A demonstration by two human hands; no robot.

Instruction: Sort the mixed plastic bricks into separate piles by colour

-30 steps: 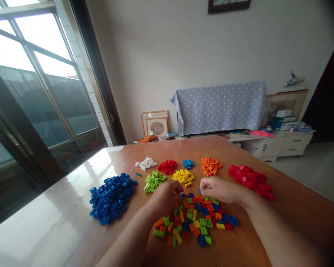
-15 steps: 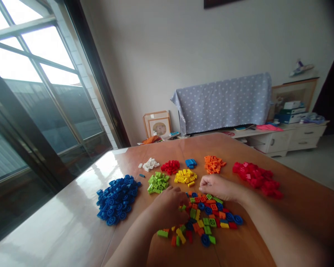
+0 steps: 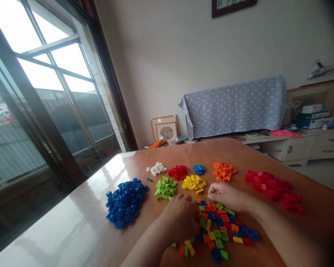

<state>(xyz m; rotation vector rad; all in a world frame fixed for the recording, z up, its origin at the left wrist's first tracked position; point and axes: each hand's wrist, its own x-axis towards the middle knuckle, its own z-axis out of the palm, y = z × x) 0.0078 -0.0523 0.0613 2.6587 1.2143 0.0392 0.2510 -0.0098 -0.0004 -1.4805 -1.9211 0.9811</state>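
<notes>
Over the left side of a mixed pile of toy building bricks (image 3: 217, 233) is my left hand (image 3: 183, 215), its fingers curled down among the bricks and their tips hidden. My right hand (image 3: 225, 194) is closed in a pinch at the pile's far edge, near the yellow bricks (image 3: 193, 182). Whatever it may hold is too small or hidden to make out. The mixed pile has green, orange, red and yellow bricks with round blue pieces (image 3: 216, 254). Beyond my left hand lie lime green bricks (image 3: 165, 188).
On the wooden table (image 3: 144, 244) are blue round pieces (image 3: 125, 202) at left, then white (image 3: 158, 168), red (image 3: 178, 172), blue (image 3: 199, 169) and orange bricks (image 3: 224, 171). Larger red pieces (image 3: 274, 189) lie at right. A glass door stands left, a cloth-covered object behind.
The camera view has shifted, so the table's contents appear farther right and lower. Both hands stay at nearly the same places by the mixed pile, with the right still pinched.
</notes>
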